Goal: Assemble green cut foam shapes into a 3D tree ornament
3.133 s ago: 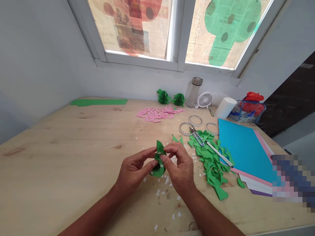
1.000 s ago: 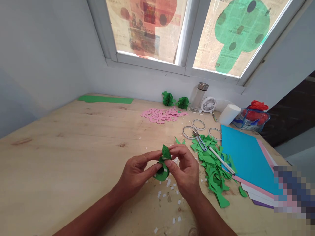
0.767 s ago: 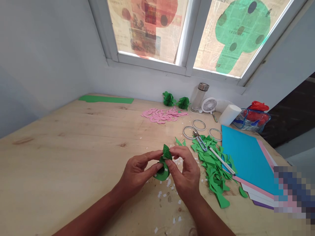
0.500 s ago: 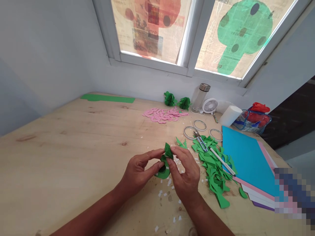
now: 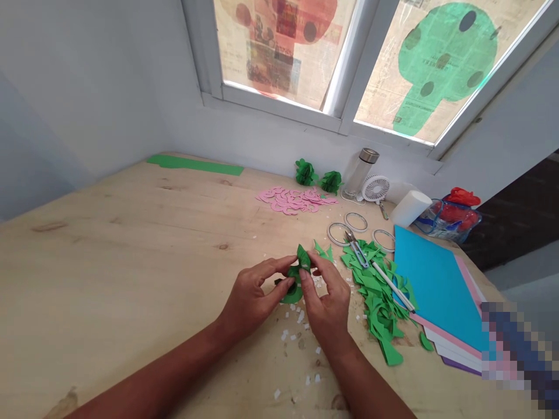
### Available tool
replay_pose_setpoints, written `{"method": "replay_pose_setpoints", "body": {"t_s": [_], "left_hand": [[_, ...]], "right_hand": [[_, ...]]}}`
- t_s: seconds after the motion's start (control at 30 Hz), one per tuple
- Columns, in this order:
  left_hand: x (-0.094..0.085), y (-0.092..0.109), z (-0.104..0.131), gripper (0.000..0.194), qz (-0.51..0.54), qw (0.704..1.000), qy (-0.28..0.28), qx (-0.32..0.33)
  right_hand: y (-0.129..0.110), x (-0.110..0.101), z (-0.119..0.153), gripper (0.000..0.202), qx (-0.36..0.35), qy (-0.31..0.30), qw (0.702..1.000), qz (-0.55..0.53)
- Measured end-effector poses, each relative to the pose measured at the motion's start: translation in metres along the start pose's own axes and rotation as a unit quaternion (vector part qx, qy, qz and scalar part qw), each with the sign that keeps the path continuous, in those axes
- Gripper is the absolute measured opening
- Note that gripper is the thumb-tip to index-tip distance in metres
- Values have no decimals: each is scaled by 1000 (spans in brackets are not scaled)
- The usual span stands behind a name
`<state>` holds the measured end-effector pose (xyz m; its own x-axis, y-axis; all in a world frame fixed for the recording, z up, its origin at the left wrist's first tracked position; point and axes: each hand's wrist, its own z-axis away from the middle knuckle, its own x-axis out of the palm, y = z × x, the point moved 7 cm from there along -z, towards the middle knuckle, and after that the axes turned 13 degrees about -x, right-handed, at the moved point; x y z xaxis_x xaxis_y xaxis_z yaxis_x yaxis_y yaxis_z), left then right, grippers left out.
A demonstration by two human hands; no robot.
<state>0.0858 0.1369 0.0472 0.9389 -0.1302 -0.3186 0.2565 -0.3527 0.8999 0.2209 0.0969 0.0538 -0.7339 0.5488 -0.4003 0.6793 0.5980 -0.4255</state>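
Observation:
Between my two hands, above the wooden table (image 5: 131, 262), is a green paper cutout (image 5: 293, 295) made of layered, rounded pieces. My left hand (image 5: 255, 294) pinches its left side between thumb and fingers. On the other side, my right hand (image 5: 327, 291) grips the upper folded part with thumb and forefinger. Small white paper bits (image 5: 301, 317) lie scattered on the table beneath. Two finished-looking green paper shapes with fanned layers, one a layered green piece (image 5: 305, 173), stand near the wall.
Green paper scraps (image 5: 375, 291) are heaped right of my hands, with snips (image 5: 358, 250) and a white pen (image 5: 393, 286) on top. Behind lie tape rolls (image 5: 356, 222) and pink cutouts (image 5: 292, 201). Coloured sheets (image 5: 430, 285), a bottle (image 5: 358, 174) and a small fan (image 5: 375, 188) are farther right.
Both hands keep their hold on the green paper cutout, with the fingers shifted slightly. The camera view has tilted and shifted a little.

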Motion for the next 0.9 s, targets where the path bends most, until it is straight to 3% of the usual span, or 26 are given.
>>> {"method": "replay_pose_setpoints", "body": {"t_s": [0.27,0.57,0.9], "left_hand": [[1,-1,4,29,-88,994,35,53],[9,11,12,21,-248,951,91,161],[14,15,14,16,-283,939,92,174]], "right_hand": [[3,4,1,28,19,-24,999,28],[11,9,4,29,67,-46,994,75],[17,12,5,20,76,-73,990,93]]}}
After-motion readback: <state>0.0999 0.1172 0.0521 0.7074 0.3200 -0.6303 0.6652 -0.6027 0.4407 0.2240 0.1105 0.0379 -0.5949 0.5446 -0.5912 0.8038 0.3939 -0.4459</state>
